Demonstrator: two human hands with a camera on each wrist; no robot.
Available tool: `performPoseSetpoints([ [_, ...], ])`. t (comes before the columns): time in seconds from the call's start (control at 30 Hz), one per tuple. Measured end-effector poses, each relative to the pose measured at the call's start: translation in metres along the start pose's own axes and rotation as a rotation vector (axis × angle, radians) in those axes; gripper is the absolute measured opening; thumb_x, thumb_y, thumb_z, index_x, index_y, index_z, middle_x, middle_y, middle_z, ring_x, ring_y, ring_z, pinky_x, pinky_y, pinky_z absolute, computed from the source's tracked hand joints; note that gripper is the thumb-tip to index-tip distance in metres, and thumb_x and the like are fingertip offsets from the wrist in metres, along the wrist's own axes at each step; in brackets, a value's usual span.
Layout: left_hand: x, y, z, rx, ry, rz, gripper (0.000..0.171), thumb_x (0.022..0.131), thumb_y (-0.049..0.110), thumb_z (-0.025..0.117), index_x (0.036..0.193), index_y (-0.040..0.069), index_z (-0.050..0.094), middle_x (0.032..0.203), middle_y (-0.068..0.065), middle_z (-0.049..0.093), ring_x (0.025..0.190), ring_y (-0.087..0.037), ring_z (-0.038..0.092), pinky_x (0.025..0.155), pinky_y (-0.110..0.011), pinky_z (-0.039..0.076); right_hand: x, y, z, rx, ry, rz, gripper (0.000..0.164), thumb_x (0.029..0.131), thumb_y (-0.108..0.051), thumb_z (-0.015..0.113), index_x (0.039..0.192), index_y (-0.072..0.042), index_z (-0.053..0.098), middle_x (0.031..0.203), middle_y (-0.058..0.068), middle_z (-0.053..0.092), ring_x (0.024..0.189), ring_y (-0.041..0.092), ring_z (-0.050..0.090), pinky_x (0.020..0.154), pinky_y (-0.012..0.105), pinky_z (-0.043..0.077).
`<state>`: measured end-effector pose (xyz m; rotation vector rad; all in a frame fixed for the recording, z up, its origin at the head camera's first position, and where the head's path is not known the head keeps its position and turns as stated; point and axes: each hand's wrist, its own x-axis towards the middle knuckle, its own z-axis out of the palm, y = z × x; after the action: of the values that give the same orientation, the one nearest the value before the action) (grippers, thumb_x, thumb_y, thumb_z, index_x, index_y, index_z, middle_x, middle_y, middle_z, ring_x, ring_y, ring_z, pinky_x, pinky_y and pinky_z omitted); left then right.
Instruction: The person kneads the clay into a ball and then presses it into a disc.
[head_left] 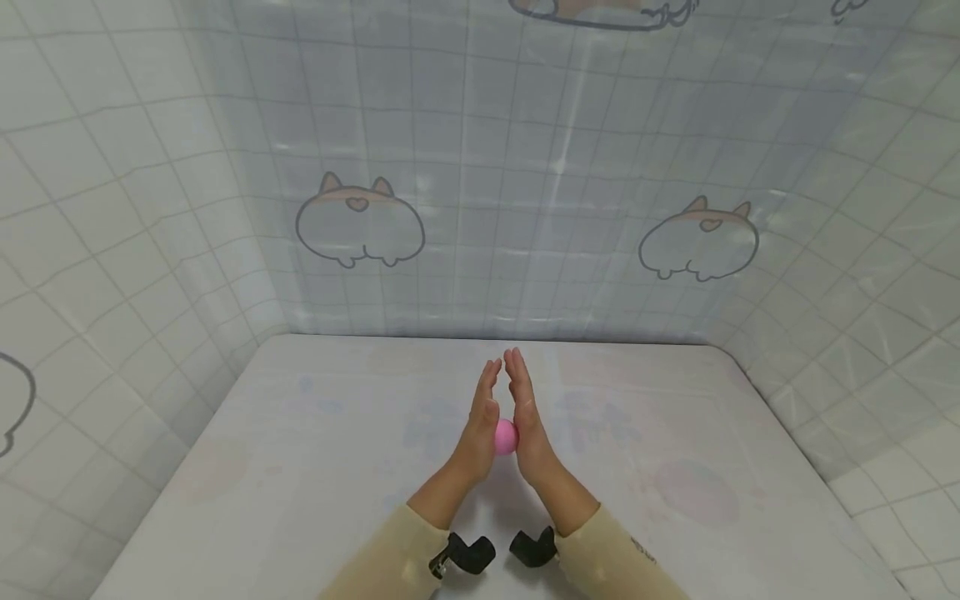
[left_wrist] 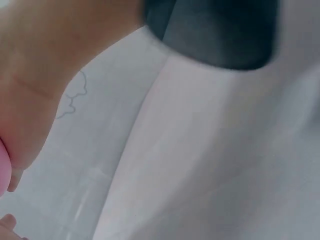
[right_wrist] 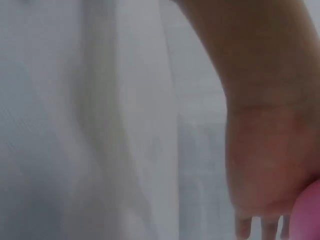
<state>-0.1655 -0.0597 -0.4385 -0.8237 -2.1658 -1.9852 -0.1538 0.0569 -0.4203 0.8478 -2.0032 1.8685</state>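
Observation:
A small pink ball (head_left: 506, 437) is pressed between my two palms above the table. My left hand (head_left: 480, 429) lies against its left side, and my right hand (head_left: 530, 425) against its right. Both hands have straight fingers pointing forward, with the fingertips close together and a narrow gap between them. In the left wrist view the pink ball (left_wrist: 4, 169) shows only at the left edge. The right wrist view has part of the ball (right_wrist: 306, 215) at the lower right, touching the right palm (right_wrist: 270, 160).
Under the hands is a white table (head_left: 315, 450) with faint coloured patches. Tiled-print curtains with cartoon animal drawings (head_left: 360, 223) stand behind it and on both sides. Black wrist camera mounts (head_left: 472, 554) stick out from the cream sleeves (head_left: 397, 554).

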Motion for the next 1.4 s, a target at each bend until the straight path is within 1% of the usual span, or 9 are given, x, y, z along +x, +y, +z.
performPoseSetpoints([
  [0.23, 0.0, 0.003, 0.007, -0.033, -0.033, 0.072, 0.08, 0.101, 0.067, 0.009, 0.162, 0.014, 0.005, 0.168, -0.008, 0.0, 0.151, -0.033, 0.01, 0.111, -0.072, 0.009, 0.006, 0.013, -0.01, -0.018, 0.006, 0.086, 0.08, 0.102, -0.066, 0.01, 0.162, -0.014, 0.001, 0.167, 0.013, 0.005, 0.152, 0.035, 0.004, 0.113, 0.069, 0.003],
  [0.47, 0.008, 0.011, 0.007, -0.01, 0.059, 0.152, 0.087, 0.1, 0.068, 0.008, 0.16, 0.005, 0.006, 0.167, -0.011, 0.002, 0.152, -0.034, 0.004, 0.113, -0.07, 0.006, 0.003, 0.025, -0.011, -0.049, -0.09, 0.109, 0.077, 0.104, -0.063, 0.011, 0.162, -0.013, 0.001, 0.167, 0.013, 0.002, 0.152, 0.034, 0.002, 0.115, 0.065, 0.005],
  [0.6, 0.013, 0.01, 0.001, -0.003, 0.124, 0.155, 0.089, 0.099, 0.071, 0.009, 0.16, 0.006, 0.006, 0.167, -0.012, 0.004, 0.152, -0.033, 0.004, 0.113, -0.07, 0.006, -0.001, 0.028, -0.008, -0.052, -0.158, 0.088, 0.079, 0.104, -0.063, 0.013, 0.161, -0.01, 0.002, 0.167, 0.017, 0.004, 0.151, 0.036, 0.004, 0.114, 0.066, 0.008],
  [0.7, 0.016, 0.005, -0.002, 0.007, 0.165, 0.127, 0.088, 0.099, 0.072, 0.012, 0.161, 0.011, 0.007, 0.167, -0.008, 0.004, 0.152, -0.031, 0.007, 0.112, -0.07, 0.009, -0.003, 0.027, -0.005, -0.038, -0.187, 0.041, 0.078, 0.105, -0.061, 0.012, 0.161, -0.008, 0.001, 0.166, 0.017, 0.004, 0.151, 0.037, 0.005, 0.115, 0.065, 0.01],
  [0.83, 0.017, -0.002, -0.003, 0.023, 0.191, 0.083, 0.084, 0.1, 0.071, 0.015, 0.161, 0.013, 0.01, 0.167, -0.006, 0.007, 0.151, -0.03, 0.012, 0.113, -0.069, 0.013, -0.002, 0.022, -0.003, 0.004, -0.172, -0.038, 0.077, 0.106, -0.057, 0.011, 0.16, -0.004, 0.001, 0.166, 0.014, 0.004, 0.151, 0.036, 0.005, 0.12, 0.049, 0.01],
  [0.93, 0.017, -0.006, 0.001, 0.033, 0.169, 0.057, 0.081, 0.102, 0.068, 0.017, 0.161, 0.013, 0.01, 0.167, -0.007, 0.009, 0.152, -0.03, 0.012, 0.113, -0.068, 0.013, 0.001, 0.016, -0.005, 0.004, -0.109, -0.062, 0.078, 0.106, -0.058, 0.011, 0.16, -0.004, 0.002, 0.166, 0.015, 0.006, 0.151, 0.036, 0.007, 0.12, 0.04, 0.011],
  [1.03, 0.015, -0.007, 0.007, 0.038, 0.114, 0.039, 0.078, 0.103, 0.065, 0.017, 0.161, 0.013, 0.01, 0.167, -0.007, 0.009, 0.153, -0.03, 0.008, 0.114, -0.069, 0.01, 0.006, 0.011, -0.009, -0.026, -0.042, -0.061, 0.078, 0.106, -0.059, 0.011, 0.16, -0.003, 0.003, 0.165, 0.02, 0.007, 0.151, 0.038, 0.008, 0.119, 0.05, 0.01],
  [1.17, 0.012, -0.005, 0.014, 0.015, 0.046, 0.031, 0.078, 0.103, 0.065, 0.015, 0.161, 0.014, 0.009, 0.167, -0.007, 0.006, 0.152, -0.032, 0.009, 0.113, -0.069, 0.011, 0.013, 0.011, -0.017, -0.049, -0.005, -0.001, 0.079, 0.104, -0.062, 0.01, 0.161, -0.006, 0.003, 0.166, 0.019, 0.005, 0.152, 0.038, 0.005, 0.115, 0.065, 0.006],
  [1.4, 0.009, 0.002, 0.018, -0.089, -0.021, 0.035, 0.076, 0.103, 0.064, 0.009, 0.162, 0.016, 0.009, 0.167, -0.007, 0.008, 0.151, -0.034, 0.014, 0.112, -0.07, 0.011, 0.021, 0.029, -0.032, -0.086, 0.029, 0.127, 0.079, 0.102, -0.066, 0.011, 0.162, -0.016, 0.003, 0.167, 0.009, 0.007, 0.152, 0.033, 0.008, 0.114, 0.068, 0.006],
])
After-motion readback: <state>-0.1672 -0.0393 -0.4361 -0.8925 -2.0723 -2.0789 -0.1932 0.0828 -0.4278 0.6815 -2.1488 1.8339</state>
